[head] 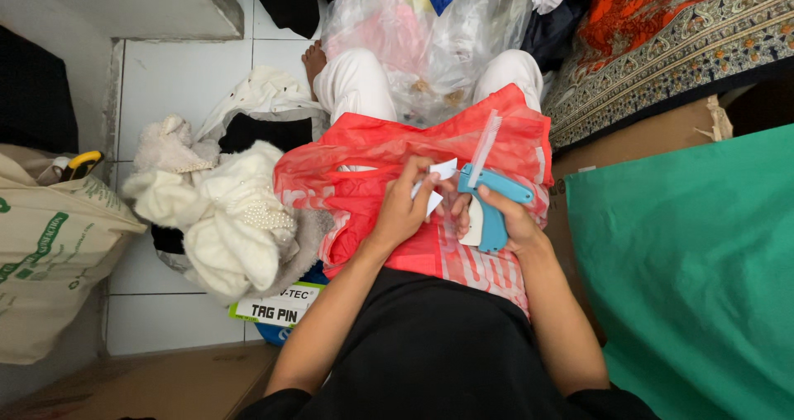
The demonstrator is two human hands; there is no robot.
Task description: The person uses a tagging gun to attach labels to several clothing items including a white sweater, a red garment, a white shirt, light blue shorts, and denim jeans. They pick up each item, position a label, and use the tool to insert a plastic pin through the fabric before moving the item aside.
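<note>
I am sitting on the white tiled floor point(186, 81) with a red garment point(372, 172) spread across my lap, sealed in a thin clear wrapper. My right hand point(509, 221) is clenched around the grip of a blue tagging gun point(490, 201), its body lying over the red cloth and its nose pointing left toward my other hand. A white strip of plastic fasteners point(485, 147) stands up out of the top of the gun, tilted slightly to the right.

My left hand point(405, 209) pinches a small white paper tag point(438, 178) between thumb and fingertips — the tag sits just beside the gun's nose, over the middle of the garment (whether the needle touches it, I cannot tell).

To my left a heap of cream and white knitwear point(219, 213) lies on the tiles, one piece trimmed with small pearl beads. Half under that heap a small box with a white and green label point(279, 308) shows. Further left stands a beige woven sack point(45, 254), and a yellow-handled tool point(83, 163) pokes out near its top.

Ahead of my knees is a clear plastic bag point(430, 31) stuffed with clothes. On my right a green sheet point(695, 279) covers the floor, and beyond it lies a patterned orange and dark textile point(678, 31).
</note>
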